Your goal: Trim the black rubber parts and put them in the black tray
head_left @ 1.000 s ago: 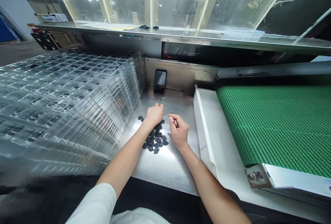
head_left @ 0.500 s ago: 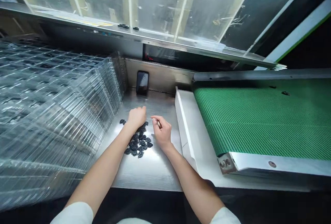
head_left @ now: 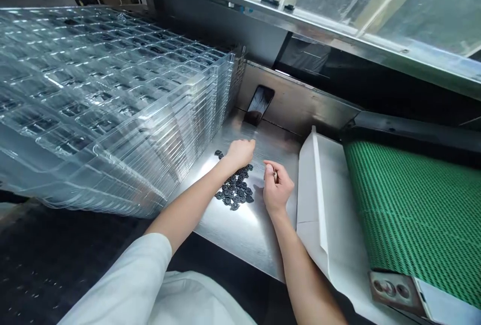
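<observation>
Stacked clear plastic trays (head_left: 112, 104) fill the left of the steel tabletop (head_left: 240, 235). Beside them, the left hand (head_left: 240, 153) lies palm down, fingers loosely curved, at the far edge of a loose pile of black ridged parts (head_left: 235, 187) mid-tabletop; whether it holds one, I cannot tell. The right hand (head_left: 277, 188) is pinched narrow, holding a small metallic piece (head_left: 275, 177) whose long axis points roughly toward the far edge. Further right lie a white panel (head_left: 323, 215) and a green conveyor belt (head_left: 409, 210).
</observation>
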The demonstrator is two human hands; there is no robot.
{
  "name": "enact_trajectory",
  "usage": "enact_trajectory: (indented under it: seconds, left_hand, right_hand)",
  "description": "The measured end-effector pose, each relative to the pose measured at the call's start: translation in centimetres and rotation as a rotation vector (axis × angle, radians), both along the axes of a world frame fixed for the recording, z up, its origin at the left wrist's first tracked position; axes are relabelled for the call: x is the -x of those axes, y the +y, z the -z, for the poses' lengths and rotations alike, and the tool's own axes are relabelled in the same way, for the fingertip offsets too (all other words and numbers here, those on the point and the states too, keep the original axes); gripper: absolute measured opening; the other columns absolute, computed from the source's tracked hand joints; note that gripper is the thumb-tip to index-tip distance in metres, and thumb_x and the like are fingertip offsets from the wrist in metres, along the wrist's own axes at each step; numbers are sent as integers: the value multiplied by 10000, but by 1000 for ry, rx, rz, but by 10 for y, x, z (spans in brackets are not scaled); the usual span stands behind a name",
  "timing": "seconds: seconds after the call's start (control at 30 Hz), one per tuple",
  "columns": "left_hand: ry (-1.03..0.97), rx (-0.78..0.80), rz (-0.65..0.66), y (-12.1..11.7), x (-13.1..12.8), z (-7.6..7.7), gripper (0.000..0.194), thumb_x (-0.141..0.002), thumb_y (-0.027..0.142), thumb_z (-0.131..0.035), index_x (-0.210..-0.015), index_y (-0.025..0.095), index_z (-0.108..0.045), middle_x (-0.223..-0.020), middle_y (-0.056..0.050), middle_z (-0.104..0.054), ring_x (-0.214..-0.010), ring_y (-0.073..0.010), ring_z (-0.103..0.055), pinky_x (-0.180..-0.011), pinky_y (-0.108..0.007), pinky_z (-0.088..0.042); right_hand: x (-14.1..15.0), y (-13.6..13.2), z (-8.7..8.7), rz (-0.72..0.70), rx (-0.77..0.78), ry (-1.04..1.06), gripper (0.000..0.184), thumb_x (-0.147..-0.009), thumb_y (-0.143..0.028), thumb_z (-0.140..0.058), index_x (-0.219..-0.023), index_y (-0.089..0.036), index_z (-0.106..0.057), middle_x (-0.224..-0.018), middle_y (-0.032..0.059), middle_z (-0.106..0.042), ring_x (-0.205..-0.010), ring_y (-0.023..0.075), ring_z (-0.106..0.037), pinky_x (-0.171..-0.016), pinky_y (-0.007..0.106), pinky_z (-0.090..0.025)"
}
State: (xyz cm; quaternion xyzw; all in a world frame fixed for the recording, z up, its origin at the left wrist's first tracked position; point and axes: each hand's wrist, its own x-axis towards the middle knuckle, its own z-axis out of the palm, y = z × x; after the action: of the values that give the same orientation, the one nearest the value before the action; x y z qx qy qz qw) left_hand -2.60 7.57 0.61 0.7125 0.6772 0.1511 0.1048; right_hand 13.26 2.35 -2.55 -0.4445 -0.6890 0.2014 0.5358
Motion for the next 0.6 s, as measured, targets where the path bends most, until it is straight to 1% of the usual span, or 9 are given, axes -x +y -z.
enact_trajectory:
  seconds: [0.07,0.13,0.17,0.2,0.27,0.3,0.37,0.47,0.6]
  left_hand:
    - [-62,-32,-1,-2,3,-6,345,-964,164,-486,-1266,113,-644,-1157,-196,-720,-1088,-319,-704,-936,-414,-529]
    - [-204,-64,29,-8,2,-13,356,-979,227,-501,-1303,164,-635,-1095,-120,-738,-1020,-258,-713,-902,-358,-538]
    - [-354,-59,67,-13,0,-17,362,-980,255,-513,-1314,177,-628,-1011,-83,-740,-932,-222,-716,-844,-322,-546]
    - [-558,-35,119,-18,-3,-20,370,-977,274,-527,-1321,174,-618,-907,-48,-724,-819,-188,-702,-763,-290,-545]
    - [-1034,54,236,-31,-9,-25,383,-960,282,-560,-1313,139,-600,-724,10,-641,-614,-135,-623,-597,-242,-498]
    - [-1237,102,281,-37,-12,-26,386,-946,278,-582,-1298,119,-596,-673,30,-601,-554,-118,-582,-544,-227,-466]
    - [-1482,153,335,-48,-17,-25,388,-920,270,-628,-1268,101,-596,-637,48,-566,-516,-100,-546,-510,-211,-441]
    - [-1674,157,355,-55,-22,-16,401,-899,285,-669,-1251,104,-603,-644,41,-575,-535,-100,-547,-524,-216,-464]
    - [-1822,192,306,-56,-25,-1,439,-897,355,-683,-1268,132,-604,-718,20,-592,-599,-119,-583,-519,-220,-473]
  right_hand:
    - [1,1,1,0,-9,31,308,-1013,-426,-569,-1018,-175,-746,-698,-17,-574,-555,129,-452,-563,269,-368]
    - [2,1,1,0,-1,111,289,-1010,-423,-592,-1065,-176,-731,-722,-14,-576,-591,133,-499,-571,261,-391]
    - [3,0,0,3,14,165,297,-1008,-430,-603,-1115,-177,-715,-735,-14,-571,-603,134,-510,-565,254,-396]
    - [4,0,0,6,31,224,323,-1004,-442,-613,-1175,-180,-692,-750,-16,-566,-609,132,-516,-554,246,-397]
    - [7,-2,-1,2,74,327,385,-995,-470,-631,-1256,-188,-650,-791,-13,-566,-609,127,-521,-527,231,-398]
    - [8,-3,-2,-14,97,363,396,-995,-486,-629,-1256,-189,-647,-799,-11,-569,-605,126,-528,-521,230,-409]
    - [11,-6,-5,-75,136,416,382,-1006,-511,-606,-1194,-184,-664,-770,-15,-571,-582,127,-544,-520,238,-445]
    - [15,-8,-10,-151,156,462,336,-1011,-494,-606,-1097,-178,-681,-686,-33,-561,-533,125,-551,-503,244,-479]
    - [15,-7,-14,-139,141,445,223,-962,-403,-702,-1005,-184,-699,-708,-29,-585,-515,117,-551,-471,249,-498]
